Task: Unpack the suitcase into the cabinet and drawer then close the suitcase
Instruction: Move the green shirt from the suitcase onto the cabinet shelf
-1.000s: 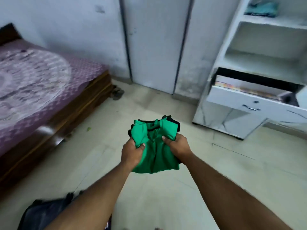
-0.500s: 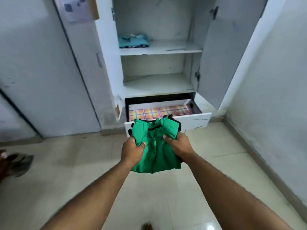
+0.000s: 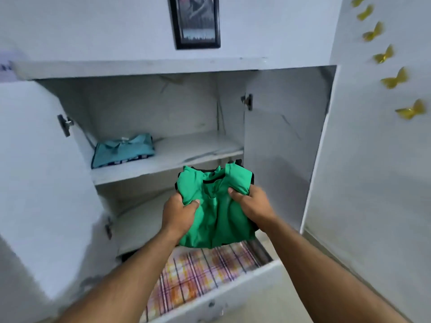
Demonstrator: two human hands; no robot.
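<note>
I see both hands gripping a folded green shirt (image 3: 217, 213): left hand (image 3: 178, 214) pinches its left edge, right hand (image 3: 251, 205) clutches the right. Versus half a second ago I'm much closer to the cabinet (image 3: 275, 145); the shirt now hangs over the open drawer (image 3: 233, 292), in front of the lower shelf. A checked cloth (image 3: 198, 271) lies in the drawer, a teal garment (image 3: 123, 149) on the upper shelf. Black layer under the shirt, probably lining, blurry.

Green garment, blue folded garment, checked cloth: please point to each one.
green garment (image 3: 219, 220), head view, middle of its front.
blue folded garment (image 3: 123, 150), head view, its top.
checked cloth (image 3: 200, 269), head view, its middle.
</note>
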